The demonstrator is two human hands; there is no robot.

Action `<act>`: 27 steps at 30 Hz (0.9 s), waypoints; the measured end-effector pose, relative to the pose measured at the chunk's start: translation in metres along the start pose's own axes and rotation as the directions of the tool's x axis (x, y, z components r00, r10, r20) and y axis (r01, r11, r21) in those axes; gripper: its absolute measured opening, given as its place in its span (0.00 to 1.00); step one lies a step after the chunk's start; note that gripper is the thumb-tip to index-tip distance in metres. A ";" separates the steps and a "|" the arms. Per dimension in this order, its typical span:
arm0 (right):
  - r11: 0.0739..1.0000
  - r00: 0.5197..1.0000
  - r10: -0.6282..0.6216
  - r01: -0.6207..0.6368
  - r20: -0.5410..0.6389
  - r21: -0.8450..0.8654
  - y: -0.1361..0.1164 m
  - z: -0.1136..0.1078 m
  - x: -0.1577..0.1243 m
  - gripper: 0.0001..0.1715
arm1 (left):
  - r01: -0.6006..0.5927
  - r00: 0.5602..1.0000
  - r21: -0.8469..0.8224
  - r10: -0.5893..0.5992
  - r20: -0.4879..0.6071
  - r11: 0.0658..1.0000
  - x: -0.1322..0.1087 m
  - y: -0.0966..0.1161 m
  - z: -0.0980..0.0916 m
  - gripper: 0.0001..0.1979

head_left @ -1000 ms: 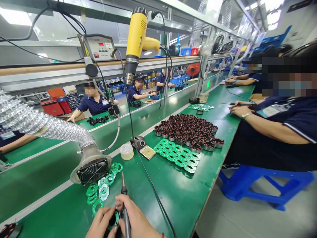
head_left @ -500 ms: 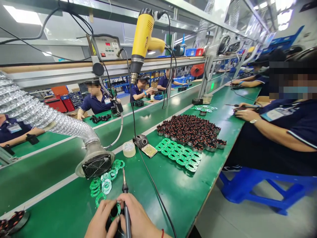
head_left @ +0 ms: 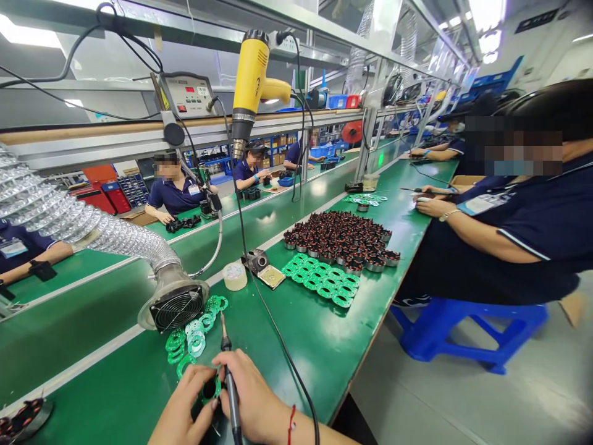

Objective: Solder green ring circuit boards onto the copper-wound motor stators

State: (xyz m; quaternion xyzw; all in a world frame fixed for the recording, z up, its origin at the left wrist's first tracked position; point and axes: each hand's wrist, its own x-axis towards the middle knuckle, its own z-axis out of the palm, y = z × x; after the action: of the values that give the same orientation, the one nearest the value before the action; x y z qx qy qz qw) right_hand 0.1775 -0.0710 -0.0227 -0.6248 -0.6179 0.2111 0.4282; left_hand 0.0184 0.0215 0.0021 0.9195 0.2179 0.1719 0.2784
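My left hand (head_left: 183, 408) is closed around a small motor stator, mostly hidden, with a ring-shaped green circuit board (head_left: 217, 388) on it. My right hand (head_left: 254, 395) grips a soldering iron (head_left: 232, 402), its tip pointing up and away over the bench. The right fingertips meet the far side of the held piece. Just beyond my hands lies a trail of loose green ring boards (head_left: 197, 343), some with their pale side up. They reach to the fan (head_left: 180, 307) at the mouth of a silver duct.
Wound stators (head_left: 338, 238) crowd the green bench beside a panel of ring boards (head_left: 322, 279). A tape roll (head_left: 235, 277) and an iron stand (head_left: 256, 262) are nearer. A cable (head_left: 278, 337) crosses the bench. A heat gun (head_left: 250, 86) hangs overhead. A co-worker (head_left: 523, 216) sits at right.
The view has turned slightly to the right, and more of my right wrist shows. Both hands keep their holds; the soldering iron tip remains away from the held piece.
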 end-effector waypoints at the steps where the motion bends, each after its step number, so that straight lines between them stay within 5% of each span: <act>1: 1.000 1.000 0.011 -0.011 -0.011 -0.009 0.000 0.002 0.000 0.34 | 0.000 1.000 0.002 0.000 0.004 1.000 0.000 0.002 -0.002 0.16; 10: 0.998 0.996 0.058 -0.060 -0.067 -0.025 0.001 0.008 0.000 0.32 | 0.014 0.989 0.053 -0.022 0.147 0.998 0.002 0.011 -0.021 0.19; 21: 0.982 0.991 0.107 -0.119 0.083 0.149 -0.004 -0.013 -0.003 0.29 | 0.023 0.995 0.189 -0.004 -0.100 0.982 -0.012 -0.010 0.015 0.15; 27: 0.979 0.987 0.126 -0.140 0.104 0.147 -0.001 -0.011 -0.002 0.29 | -0.007 0.996 0.230 0.027 -0.086 0.973 -0.008 -0.008 0.014 0.14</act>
State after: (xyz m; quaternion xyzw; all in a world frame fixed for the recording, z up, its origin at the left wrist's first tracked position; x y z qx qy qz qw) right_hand 0.1852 -0.0758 -0.0166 -0.6191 -0.5761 0.3157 0.4304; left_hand 0.0145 0.0178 -0.0151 0.9387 0.2406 0.1886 0.1590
